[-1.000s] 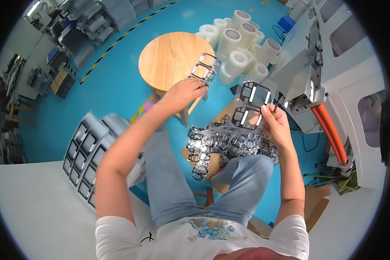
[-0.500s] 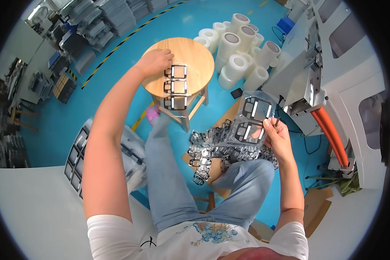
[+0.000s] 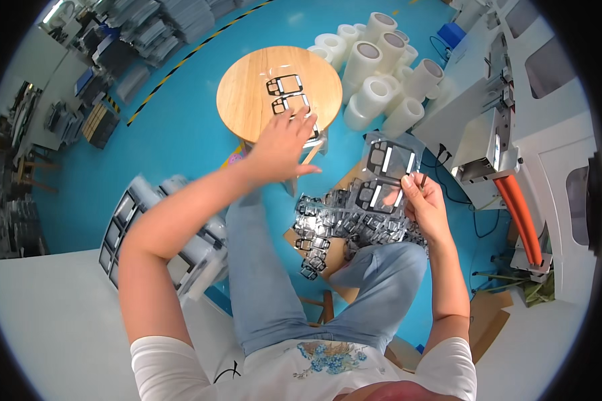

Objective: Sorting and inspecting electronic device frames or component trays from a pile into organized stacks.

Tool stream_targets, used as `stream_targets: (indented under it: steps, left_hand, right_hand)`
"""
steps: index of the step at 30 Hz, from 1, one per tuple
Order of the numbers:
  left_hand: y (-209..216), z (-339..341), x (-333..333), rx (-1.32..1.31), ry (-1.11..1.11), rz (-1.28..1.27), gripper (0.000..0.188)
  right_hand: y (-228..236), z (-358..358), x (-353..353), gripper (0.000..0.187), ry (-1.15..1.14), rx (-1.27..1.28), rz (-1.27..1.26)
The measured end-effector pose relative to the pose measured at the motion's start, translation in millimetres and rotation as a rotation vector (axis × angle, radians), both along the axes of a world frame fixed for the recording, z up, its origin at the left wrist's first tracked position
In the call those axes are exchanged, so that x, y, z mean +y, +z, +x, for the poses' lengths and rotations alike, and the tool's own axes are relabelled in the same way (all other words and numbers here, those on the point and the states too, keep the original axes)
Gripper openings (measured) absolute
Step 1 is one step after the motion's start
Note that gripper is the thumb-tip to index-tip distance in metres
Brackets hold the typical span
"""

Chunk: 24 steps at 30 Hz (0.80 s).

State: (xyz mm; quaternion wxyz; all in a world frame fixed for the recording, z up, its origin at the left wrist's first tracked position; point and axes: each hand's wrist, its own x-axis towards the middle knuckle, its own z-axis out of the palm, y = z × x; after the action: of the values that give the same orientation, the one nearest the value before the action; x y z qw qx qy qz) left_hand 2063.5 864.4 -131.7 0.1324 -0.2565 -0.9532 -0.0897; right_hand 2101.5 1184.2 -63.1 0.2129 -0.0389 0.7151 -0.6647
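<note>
On the round wooden stool (image 3: 241,93) lies a clear film strip with black-bordered frame pieces (image 3: 289,84). My left hand (image 3: 284,147) is over the stool's near edge, open, fingers spread and thumb out to the side. It covers the strip's near part; whether it touches the strip I cannot tell. To the right, my right hand (image 3: 427,206) pinches a second clear film strip with black frame pieces (image 3: 388,159) between thumb and fingers. This strip hangs above a heap of similar film pieces (image 3: 354,224). A small dark thing shows by my right fingertips, too small to name.
Several rolls of clear film (image 3: 381,73) stand on the blue floor behind the stool. A white machine (image 3: 478,147) with an orange hose (image 3: 518,217) is at right. Wrapped panels (image 3: 130,220) lean at left. Cardboard (image 3: 341,257) lies under the heap.
My left hand has drawn back from the stool's far left toward me and its fingers have spread. The strip on the stool now lies tilted. My right hand keeps its strip.
</note>
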Motion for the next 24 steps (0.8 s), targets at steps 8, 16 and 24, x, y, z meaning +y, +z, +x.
stream_targets:
  steps: [8,16,24]
  left_hand:
    - [-23.7,-17.5,-30.1,0.137,-0.096,-0.172,0.063]
    - [-8.3,47.8,30.2,-0.45,-0.168,1.29,0.069]
    - [-8.1,94.0,53.6,-0.41,0.22,1.825,0.024]
  right_hand:
    - [14.4,-0.2,-20.3,0.027,0.072,0.104,0.02]
    - [30.5,-14.4,-49.5,0.021,0.074,0.218,0.02]
    - [16.7,-136.0,-139.2,0.024,0.061,0.315,0.023]
